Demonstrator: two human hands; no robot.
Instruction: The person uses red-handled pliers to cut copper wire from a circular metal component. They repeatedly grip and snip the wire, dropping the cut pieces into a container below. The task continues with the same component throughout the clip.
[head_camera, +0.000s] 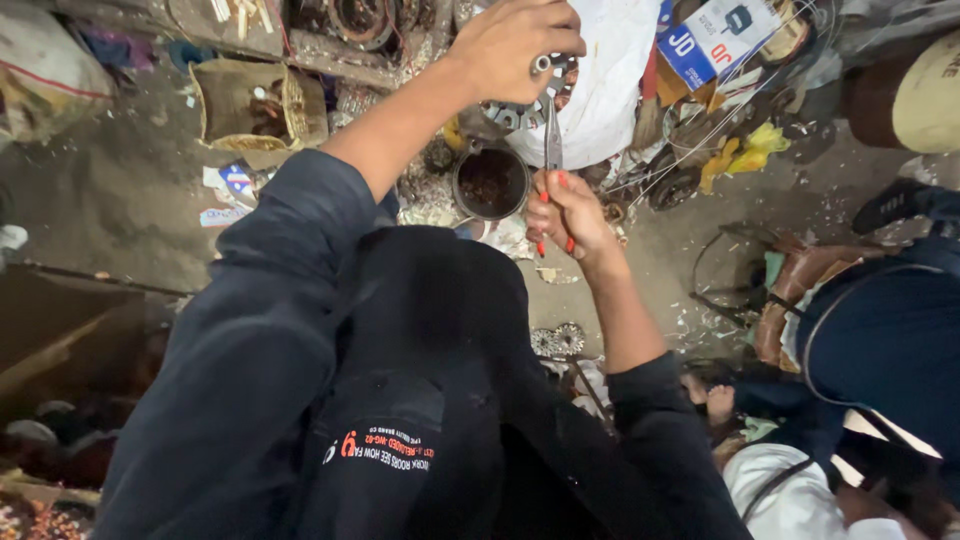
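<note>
My left hand (512, 45) is raised ahead of me and grips a round toothed metal disc (520, 112) from above, with a small ring showing between the fingers. Just below it, my right hand (565, 215) is closed around the red handles of a pair of pliers (552, 135). The pliers point upward and their jaws reach the disc's edge. Both arms wear dark sleeves pushed back from the forearms.
A dark round pot (490, 183) sits on the gritty floor under the disc, beside a white sack (610, 70) and a blue and white box (715, 35). Two small gears (558, 340) lie near my right arm. Another person in dark blue (890, 340) sits at the right.
</note>
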